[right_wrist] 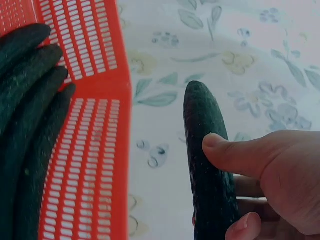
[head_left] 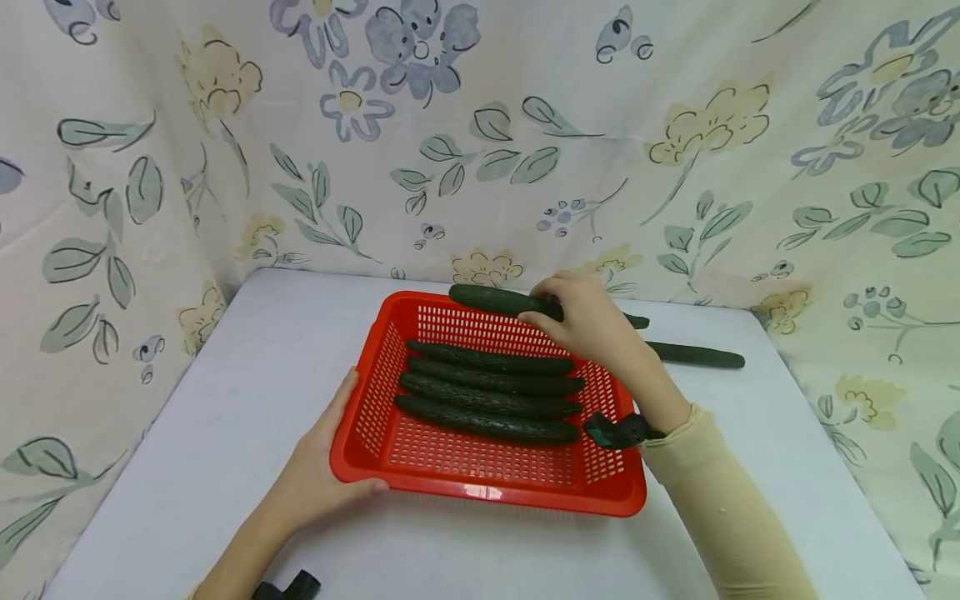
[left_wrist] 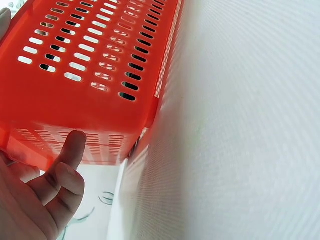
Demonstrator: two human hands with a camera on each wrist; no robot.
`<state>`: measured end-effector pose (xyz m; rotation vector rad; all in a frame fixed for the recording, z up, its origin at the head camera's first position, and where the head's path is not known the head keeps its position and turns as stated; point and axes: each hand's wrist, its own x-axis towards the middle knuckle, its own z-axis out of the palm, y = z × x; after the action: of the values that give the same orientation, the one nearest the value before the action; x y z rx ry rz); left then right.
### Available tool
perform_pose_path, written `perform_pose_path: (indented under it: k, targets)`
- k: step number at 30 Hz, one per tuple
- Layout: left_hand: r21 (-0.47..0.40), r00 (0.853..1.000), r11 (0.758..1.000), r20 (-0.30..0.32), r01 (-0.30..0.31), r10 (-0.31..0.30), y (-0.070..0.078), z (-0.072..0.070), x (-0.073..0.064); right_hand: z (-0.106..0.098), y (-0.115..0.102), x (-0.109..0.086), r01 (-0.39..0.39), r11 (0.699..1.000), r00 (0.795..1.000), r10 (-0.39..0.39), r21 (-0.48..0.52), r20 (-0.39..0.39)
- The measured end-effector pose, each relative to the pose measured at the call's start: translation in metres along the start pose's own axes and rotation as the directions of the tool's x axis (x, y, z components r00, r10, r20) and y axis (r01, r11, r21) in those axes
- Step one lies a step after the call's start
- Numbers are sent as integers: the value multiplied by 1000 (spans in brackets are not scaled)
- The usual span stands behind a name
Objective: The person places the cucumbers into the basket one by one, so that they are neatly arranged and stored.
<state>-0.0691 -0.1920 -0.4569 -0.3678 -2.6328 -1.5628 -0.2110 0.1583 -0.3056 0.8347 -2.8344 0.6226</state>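
Observation:
A red perforated basket (head_left: 480, 492) stands on the table with several dark green cucumbers (head_left: 487, 419) side by side inside. My left hand (head_left: 318, 467) grips its near left corner, thumb along the front rim and fingers against the outer left wall (left_wrist: 75, 107). Over the basket's back edge, my right hand (head_left: 577, 317) holds another cucumber (head_left: 491, 299) around its middle, thumb on the near side; its free end (right_wrist: 202, 110) points away from the palm in the right wrist view. Beyond that hand a narrow green tip (head_left: 639, 322) shows, in line with the held cucumber.
One more cucumber (head_left: 705, 355) lies on the white table (head_left: 225, 400) right of the basket, partly hidden by the right arm. A floral cloth (head_left: 510, 192) hangs behind and beside the table. A black strap (head_left: 618, 431) circles the right wrist.

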Motion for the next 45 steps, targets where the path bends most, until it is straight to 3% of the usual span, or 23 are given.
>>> perform_pose_path:
  k: [13, 26, 32, 45]
  targets:
    - [0, 1000, 1000, 3, -9, 9, 1, 1, 0, 32, -28, 12, 64, 996, 997, -66, 57, 36]
    - [-18, 1000, 1000, 3, -6, 6, -1, 1, 0, 63, -36, 12, 76, 994, 980, -90, 84, 179]
    - [-17, 1000, 1000, -1, -4, 4, -1, 1, -1, 73, -38, 12, 86, 993, 951, -105, 79, 291]
    - [-21, 1000, 1000, 2, -6, 6, -3, 0, 1, 91, -52, 0, 130, 987, 844, -158, 90, 513]
